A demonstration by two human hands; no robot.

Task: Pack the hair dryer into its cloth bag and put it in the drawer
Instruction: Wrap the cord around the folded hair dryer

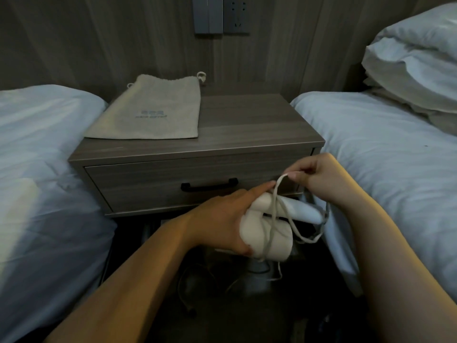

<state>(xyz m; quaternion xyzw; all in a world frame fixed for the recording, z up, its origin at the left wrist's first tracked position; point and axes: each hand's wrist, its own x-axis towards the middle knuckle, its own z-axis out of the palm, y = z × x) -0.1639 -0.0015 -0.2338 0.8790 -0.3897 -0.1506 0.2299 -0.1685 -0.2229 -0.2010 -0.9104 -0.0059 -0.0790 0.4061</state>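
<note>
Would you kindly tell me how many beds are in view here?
2. The left bed lies left of the nightstand; the right bed, bearing stacked pillows, lies right of it. Others may be out of frame.

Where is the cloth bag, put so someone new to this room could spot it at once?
Between the left bed and the right bed stands a grey wooden nightstand. The cloth bag lies flat on the left half of its top, near the wall. It is the only thing on that top: beige fabric, small blue print, knotted drawstring at its far end.
</note>
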